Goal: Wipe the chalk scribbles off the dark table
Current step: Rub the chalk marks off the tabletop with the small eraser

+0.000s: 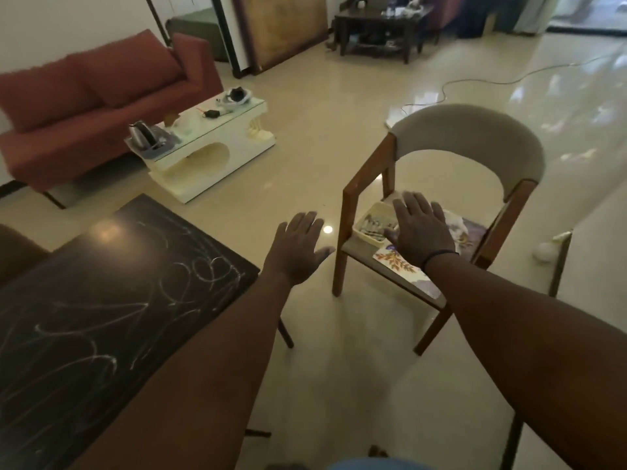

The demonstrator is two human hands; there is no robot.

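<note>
The dark table (112,245) fills the lower left, and white chalk scribbles (101,317) loop across its top. My left hand (298,249) is stretched out flat over the floor just past the table's right corner, fingers straight, holding nothing. Over the seat of a wooden chair (468,144), my right hand (420,228) hovers with its fingers spread and empty. On that seat lie a patterned cloth (403,262) with leaf prints and a small cream tray (369,225) of chalk pieces, partly hidden by the right hand.
A red sofa (84,106) and a white coffee table (210,144) with a kettle stand at the back left. A dark side table (376,25) is far back. A white cable (475,79) runs across the glossy floor. A white ball (544,252) lies right of the chair.
</note>
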